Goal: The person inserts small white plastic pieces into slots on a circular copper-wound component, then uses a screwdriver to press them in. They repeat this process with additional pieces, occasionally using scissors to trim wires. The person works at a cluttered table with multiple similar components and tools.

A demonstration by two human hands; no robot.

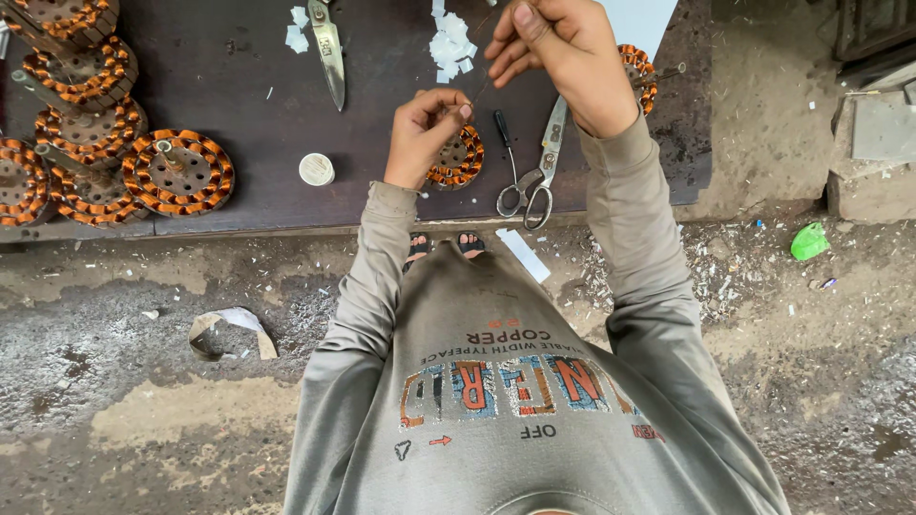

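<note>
Nearest, a grey printed sweatshirt (496, 381), both sleeves reaching forward; bare toes (444, 245) showing at the edge of the dark worktop (267, 105). On the dusty floor (114, 381): a curled strip of tape (229, 329) to the left, a white paper slip (523, 254) by the feet, a green scrap (809, 241) well off to the right.

Further on, the left hand (420, 138), fingers curled shut on the top of a copper-wound stator (458, 159) lying flat near the worktop's front edge. Just right of it, a small black-handled screwdriver (502, 133) and scissors (534, 176) lying with handles toward the body. A small white round cap (316, 169) to the left.

Beyond, the right hand (563, 52) raised above the worktop, thumb and forefinger pinched shut on a thin wire (485, 81) running down toward the stator. Behind the wrist, a second wound stator (637, 72), partly hidden.

Far left, a stack of wound stators (95, 143), touching and overlapping. At the far edge, a second pair of scissors (327, 48) and a heap of white paper bits (450, 43).
</note>
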